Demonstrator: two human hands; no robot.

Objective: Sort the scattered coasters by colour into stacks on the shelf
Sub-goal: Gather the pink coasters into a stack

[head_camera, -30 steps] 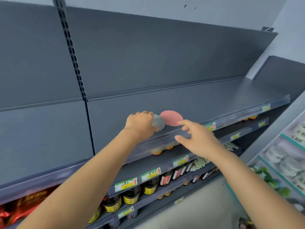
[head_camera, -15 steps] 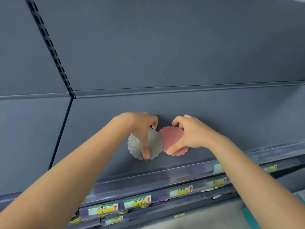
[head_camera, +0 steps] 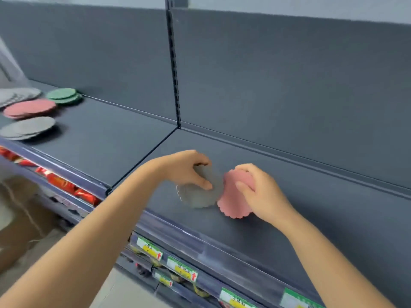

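Head view: left hand (head_camera: 186, 172) pinches the grey coaster (head_camera: 200, 197); right hand (head_camera: 263, 194) grips the pink coaster (head_camera: 233, 205); both near the front of the shelf (head_camera: 300, 214); likely one colour per hand, bound for the colour stacks (head_camera: 29, 108) far left.

Arms outstretched, left hand (head_camera: 185, 167) and right hand (head_camera: 261, 193) curled in pinching grip.

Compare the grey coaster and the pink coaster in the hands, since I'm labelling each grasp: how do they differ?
Colour: the grey coaster is grey, the pink coaster pink. Holder: the left hand grips the grey coaster, the right hand the pink coaster. Pose: the grey coaster looks nearly flat over the shelf, the pink coaster tilted up. Both are round, scallop-edged, with a thumb on top.
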